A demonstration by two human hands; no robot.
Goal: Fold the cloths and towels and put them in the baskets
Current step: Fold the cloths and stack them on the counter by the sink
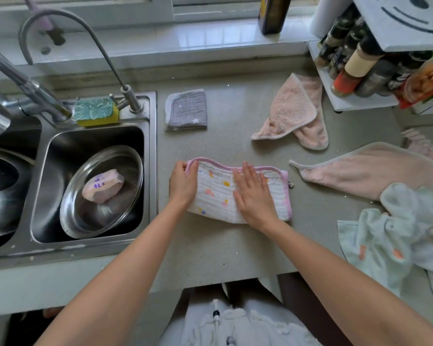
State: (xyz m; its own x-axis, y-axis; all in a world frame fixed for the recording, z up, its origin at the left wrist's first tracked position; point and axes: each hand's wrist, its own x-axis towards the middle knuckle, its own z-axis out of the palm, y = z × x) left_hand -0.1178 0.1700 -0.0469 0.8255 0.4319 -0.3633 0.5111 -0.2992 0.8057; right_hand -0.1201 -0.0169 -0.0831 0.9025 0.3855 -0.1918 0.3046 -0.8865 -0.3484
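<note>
Mid-fold: left hand pinches white cloth edge, right hand flat, pressing — next, fold rightward.

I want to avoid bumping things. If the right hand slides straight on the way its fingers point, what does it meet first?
After the white cloth's far edge, probably bare counter, passing between grey cloth and pink towel; right hand depth unclear.

Soft, even daylight from the window at top; scene moderately bright, slightly cool cast. Shadows on the counter faint and diffuse. Specular glare on the steel sink, bowl and faucet. Strong wide-angle bowing at the edges, window sill curves. Centre reasonably sharp; spice bottles and far corners soft, overall compression smear.
</note>
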